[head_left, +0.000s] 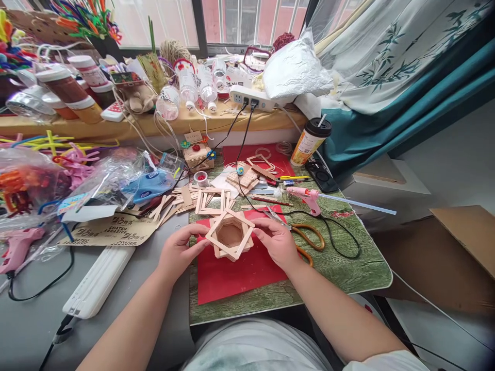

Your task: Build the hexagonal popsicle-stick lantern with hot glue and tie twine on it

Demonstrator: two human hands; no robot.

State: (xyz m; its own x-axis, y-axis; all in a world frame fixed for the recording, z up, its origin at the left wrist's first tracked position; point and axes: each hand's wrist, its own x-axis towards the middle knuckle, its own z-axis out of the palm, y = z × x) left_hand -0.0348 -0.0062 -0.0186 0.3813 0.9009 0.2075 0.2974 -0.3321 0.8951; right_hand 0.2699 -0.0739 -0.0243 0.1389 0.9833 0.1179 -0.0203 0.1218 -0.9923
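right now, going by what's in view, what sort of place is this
Probably a craft workspace, perhaps at home: a pink glue gun, scissors, and a stacked wooden-stick frame held between the left hand and right hand.

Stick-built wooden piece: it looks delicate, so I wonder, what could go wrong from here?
The left hand and right hand, gripping the wooden piece, might squeeze it out of shape. The scissors lie beside the right hand and could get bumped. The glue stick juts past the table edge and might be caught.
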